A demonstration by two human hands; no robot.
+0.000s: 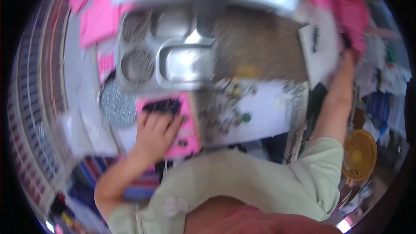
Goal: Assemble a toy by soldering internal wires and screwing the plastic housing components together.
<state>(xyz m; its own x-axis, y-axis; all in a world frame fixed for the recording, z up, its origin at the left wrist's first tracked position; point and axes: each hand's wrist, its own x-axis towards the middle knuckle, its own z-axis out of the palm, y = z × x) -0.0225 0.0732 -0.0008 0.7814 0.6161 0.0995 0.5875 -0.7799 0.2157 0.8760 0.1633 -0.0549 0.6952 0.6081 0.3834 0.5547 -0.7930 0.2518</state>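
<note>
Pink fabric piece (190,130), lower left of centre, is seemingly being steadied under the loosely spread left hand (155,133), while right hand (350,57), grip unclear, nears upper-right pink cloth (352,10); next move likely calls for holding flat.

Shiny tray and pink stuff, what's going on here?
A person's left hand rests on a pink piece, fingers at a black thing. The right hand is by pink material, far right; blur hides whether it grips. The shiny tray sits beyond the pink piece, touched by neither.
</note>
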